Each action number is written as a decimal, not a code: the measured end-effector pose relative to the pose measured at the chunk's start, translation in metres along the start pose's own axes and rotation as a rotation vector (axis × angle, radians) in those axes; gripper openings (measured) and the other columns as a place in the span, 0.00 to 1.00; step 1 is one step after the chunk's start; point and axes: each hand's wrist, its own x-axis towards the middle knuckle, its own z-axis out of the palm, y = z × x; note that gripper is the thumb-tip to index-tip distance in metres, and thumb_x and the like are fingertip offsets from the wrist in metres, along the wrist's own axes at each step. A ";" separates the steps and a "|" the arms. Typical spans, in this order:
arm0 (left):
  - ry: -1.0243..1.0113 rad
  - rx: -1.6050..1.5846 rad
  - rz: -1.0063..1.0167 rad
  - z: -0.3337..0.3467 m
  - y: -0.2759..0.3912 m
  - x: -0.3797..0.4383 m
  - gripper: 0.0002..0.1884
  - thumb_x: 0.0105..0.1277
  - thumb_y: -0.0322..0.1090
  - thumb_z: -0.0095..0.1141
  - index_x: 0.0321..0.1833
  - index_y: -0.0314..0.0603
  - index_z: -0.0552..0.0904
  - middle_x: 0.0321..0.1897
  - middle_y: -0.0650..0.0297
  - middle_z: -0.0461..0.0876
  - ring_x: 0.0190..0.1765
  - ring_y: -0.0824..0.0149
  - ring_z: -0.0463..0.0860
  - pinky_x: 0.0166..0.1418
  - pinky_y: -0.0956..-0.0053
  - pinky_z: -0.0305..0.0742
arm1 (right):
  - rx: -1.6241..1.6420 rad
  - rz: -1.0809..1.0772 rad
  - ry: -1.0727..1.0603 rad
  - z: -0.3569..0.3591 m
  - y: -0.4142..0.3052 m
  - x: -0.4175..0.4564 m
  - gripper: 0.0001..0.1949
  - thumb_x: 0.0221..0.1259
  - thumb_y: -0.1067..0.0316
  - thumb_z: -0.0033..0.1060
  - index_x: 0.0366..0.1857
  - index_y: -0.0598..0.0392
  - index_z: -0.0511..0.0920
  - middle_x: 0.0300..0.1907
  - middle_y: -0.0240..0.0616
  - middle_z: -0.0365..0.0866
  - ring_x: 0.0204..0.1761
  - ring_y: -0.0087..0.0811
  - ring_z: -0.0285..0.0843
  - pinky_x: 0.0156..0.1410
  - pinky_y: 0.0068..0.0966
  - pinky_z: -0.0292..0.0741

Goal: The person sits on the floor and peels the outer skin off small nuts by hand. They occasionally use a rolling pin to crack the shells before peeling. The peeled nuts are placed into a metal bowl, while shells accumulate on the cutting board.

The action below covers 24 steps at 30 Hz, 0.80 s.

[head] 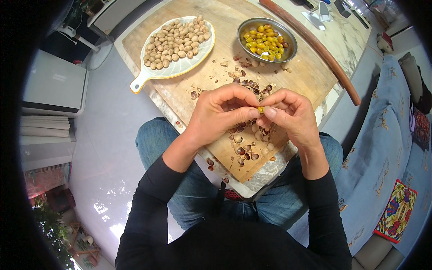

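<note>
Between the fingertips of both hands is a small yellow-green ginkgo kernel [260, 109]. My left hand [219, 113] pinches it from the left with thumb and forefinger, and my right hand [292, 116] grips its other side. Under and around the hands, cracked shells and reddish-brown skins [240, 151] lie scattered on a wooden board [224, 11]. A steel bowl [293, 55] beyond my right hand contains many shelled yellow kernels [263, 42]. To the far left, whole ginkgo nuts [175, 44] in pale shells cover a white leaf-shaped plate [165, 72] with a handle.
A long wooden rolling pin [314, 44] lies along the board's right side on the marble-patterned table [351, 50]. A white stand [315, 18] is at the far right corner. A sofa under a blue cover [374, 141] is to the right.
</note>
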 end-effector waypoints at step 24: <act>0.009 -0.033 -0.023 0.000 -0.001 0.002 0.09 0.57 0.23 0.61 0.40 0.33 0.79 0.35 0.65 0.81 0.39 0.75 0.79 0.44 0.80 0.76 | -0.114 -0.066 0.075 0.005 0.000 -0.002 0.09 0.56 0.75 0.62 0.38 0.64 0.75 0.33 0.36 0.80 0.36 0.23 0.80 0.43 0.18 0.77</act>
